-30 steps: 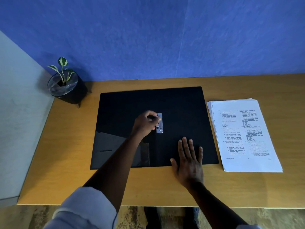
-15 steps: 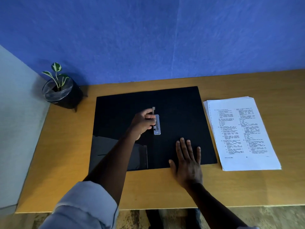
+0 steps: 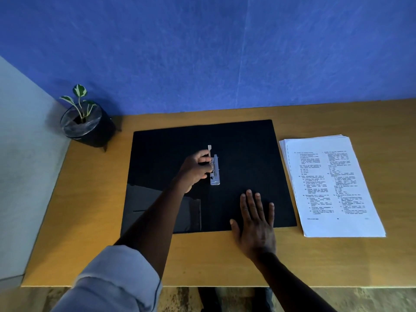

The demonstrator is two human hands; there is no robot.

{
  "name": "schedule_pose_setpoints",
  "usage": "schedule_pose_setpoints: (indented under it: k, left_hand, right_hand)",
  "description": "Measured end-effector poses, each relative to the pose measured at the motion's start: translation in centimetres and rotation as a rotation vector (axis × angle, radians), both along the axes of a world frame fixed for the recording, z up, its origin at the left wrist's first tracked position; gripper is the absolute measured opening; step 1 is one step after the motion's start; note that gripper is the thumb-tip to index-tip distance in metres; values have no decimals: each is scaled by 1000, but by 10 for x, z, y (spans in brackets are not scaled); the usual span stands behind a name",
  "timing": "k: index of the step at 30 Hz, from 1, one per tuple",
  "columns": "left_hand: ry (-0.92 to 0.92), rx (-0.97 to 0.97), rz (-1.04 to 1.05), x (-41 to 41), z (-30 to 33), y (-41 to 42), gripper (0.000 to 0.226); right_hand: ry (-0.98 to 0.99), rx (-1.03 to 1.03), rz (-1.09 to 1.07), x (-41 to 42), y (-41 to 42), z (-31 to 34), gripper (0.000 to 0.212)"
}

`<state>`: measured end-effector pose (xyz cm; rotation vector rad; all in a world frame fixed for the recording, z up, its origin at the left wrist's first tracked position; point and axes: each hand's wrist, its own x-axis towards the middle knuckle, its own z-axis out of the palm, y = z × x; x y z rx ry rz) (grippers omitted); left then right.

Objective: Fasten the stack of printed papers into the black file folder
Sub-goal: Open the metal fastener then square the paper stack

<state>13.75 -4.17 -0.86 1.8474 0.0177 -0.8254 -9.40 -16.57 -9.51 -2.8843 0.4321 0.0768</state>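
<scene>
Wall (image 3: 202, 52), blue, fills the top of the view, with a pale grey panel (image 3: 22, 165) closing off 9 o'clock. Desk (image 3: 90, 221), tan wood, runs full width; its near edge crosses at 6 o'clock, its left edge slants up toward 10 o'clock, and bare wood shows along the near side and at 3 o'clock beyond the papers. Black file folder (image 3: 247, 154) lies open and flat at centre, long axis running 9 to 3 o'clock, far edge near the wall, near edge short of the desk's near edge; a glossy pocket sits in its corner toward 8 o'clock. Stack of printed papers (image 3: 331, 185) lies flat just beside the folder's 3 o'clock edge, apart by a thin strip of wood, long axis running 12 to 6 o'clock, slightly tilted, text side up, sheets fanned a little at the far edge. Potted plant (image 3: 87, 124) in a black pot stands at 10 o'clock in the desk corner, well apart from the folder. Right hand (image 3: 256, 226) lies flat with fingers straight and spread, pressing the folder's near edge at 5 o'clock, palm half on wood, gripping nothing. Left hand (image 3: 195, 170) reaches in from 7 o'clock, fingers curled, pinching the metal fastener (image 3: 215, 170) at the folder's spine; fastener's long axis runs 12 to 6 o'clock. One thin prong (image 3: 209, 149) stands up at its 12 o'clock end.
</scene>
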Motion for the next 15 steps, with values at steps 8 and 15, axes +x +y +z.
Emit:
schedule_pose_setpoints:
  k: [8, 15]
  left_hand:
    - [-485, 441, 24, -47, -14, 10, 46]
    - [-436, 612, -226, -92, -35, 5, 68]
  right_hand:
    - [14, 22, -4, 2, 2, 7, 76]
    - [6, 39, -10, -1, 3, 9, 75]
